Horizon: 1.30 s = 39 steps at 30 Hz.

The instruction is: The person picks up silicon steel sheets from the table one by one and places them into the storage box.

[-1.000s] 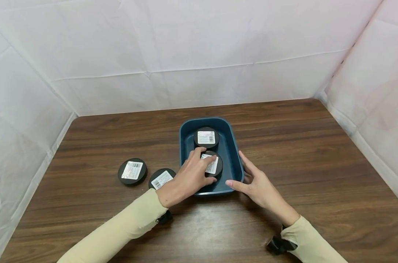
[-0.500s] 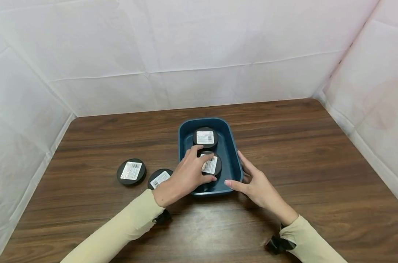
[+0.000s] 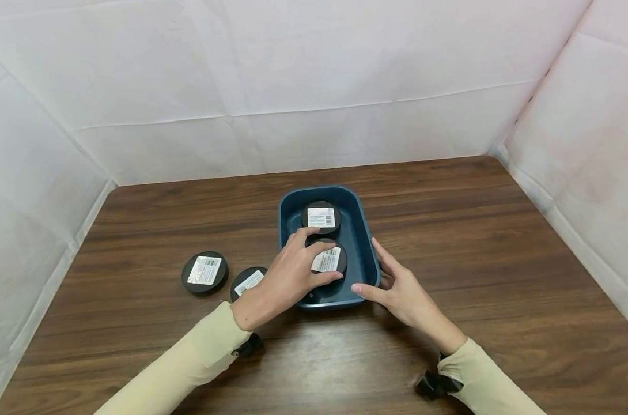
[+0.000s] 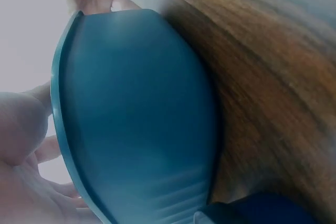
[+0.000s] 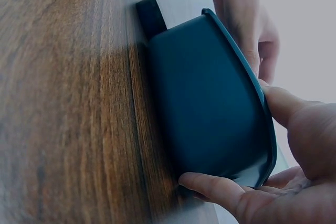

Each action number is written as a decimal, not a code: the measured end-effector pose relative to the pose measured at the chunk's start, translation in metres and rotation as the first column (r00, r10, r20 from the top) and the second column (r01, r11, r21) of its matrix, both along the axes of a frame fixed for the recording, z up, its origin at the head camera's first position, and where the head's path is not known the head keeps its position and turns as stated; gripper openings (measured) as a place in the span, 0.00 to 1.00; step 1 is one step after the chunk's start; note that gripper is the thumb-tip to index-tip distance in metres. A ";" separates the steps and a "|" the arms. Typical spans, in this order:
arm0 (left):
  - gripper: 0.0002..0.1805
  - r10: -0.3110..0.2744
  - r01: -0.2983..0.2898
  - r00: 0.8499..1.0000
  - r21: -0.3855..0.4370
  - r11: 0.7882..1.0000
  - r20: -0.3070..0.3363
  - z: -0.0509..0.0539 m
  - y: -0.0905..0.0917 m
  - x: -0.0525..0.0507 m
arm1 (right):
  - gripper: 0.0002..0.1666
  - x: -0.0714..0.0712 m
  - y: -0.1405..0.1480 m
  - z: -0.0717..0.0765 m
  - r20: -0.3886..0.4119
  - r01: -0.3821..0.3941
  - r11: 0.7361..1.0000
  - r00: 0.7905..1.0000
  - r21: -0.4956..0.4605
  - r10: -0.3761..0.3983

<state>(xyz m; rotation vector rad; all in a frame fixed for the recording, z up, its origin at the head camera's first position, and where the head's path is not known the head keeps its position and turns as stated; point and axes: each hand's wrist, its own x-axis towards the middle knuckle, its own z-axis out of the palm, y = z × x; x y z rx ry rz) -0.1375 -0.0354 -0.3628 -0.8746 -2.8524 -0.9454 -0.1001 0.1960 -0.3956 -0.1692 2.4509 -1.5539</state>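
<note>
In the head view my left hand [image 3: 285,274] reaches over the near left of a blue plastic bin [image 3: 366,259]. Its thumb and fingers curl about the edge of a flat black round container [image 3: 326,262] with a white barcode label, lying inside the bin. A similar black container [image 3: 320,218] lies behind it at the bin's far end. My right hand [image 3: 407,294] grips the bin's near right corner, thumb at the rim and fingers along the outer wall [image 5: 210,103]. The wrist views mostly show the bin's outside; its contents are hidden there.
Left of the bin, two more labelled black containers lie on the brown wooden table [image 3: 475,230]: one farther left [image 3: 205,272], the other [image 3: 248,280] partly behind my left wrist. White sheeting [image 3: 303,86] encloses the back and sides of the table.
The whole head view has shifted slightly, so everything appears a little farther left. My left hand stays about the container, and my right hand stays at the bin's corner.
</note>
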 end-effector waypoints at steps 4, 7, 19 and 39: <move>0.24 0.012 -0.012 1.000 0.035 0.999 -0.015 -0.003 -0.001 0.003 | 0.58 0.001 0.000 -0.003 0.002 0.011 1.000 1.000 0.016 -0.011; 0.22 0.034 -0.033 0.999 0.055 0.998 -0.020 -0.005 -0.003 0.006 | 0.58 0.001 0.000 -0.005 0.010 0.018 0.999 1.000 0.027 -0.018; 0.15 0.139 -0.107 0.978 0.192 0.976 -0.158 -0.009 -0.017 0.014 | 0.59 0.001 0.000 -0.005 0.007 0.023 1.000 1.000 0.016 -0.023; 0.19 0.213 -0.170 0.956 0.211 0.963 -0.202 -0.017 -0.039 0.022 | 0.59 -0.001 0.000 -0.004 0.014 0.027 1.000 1.000 0.004 -0.027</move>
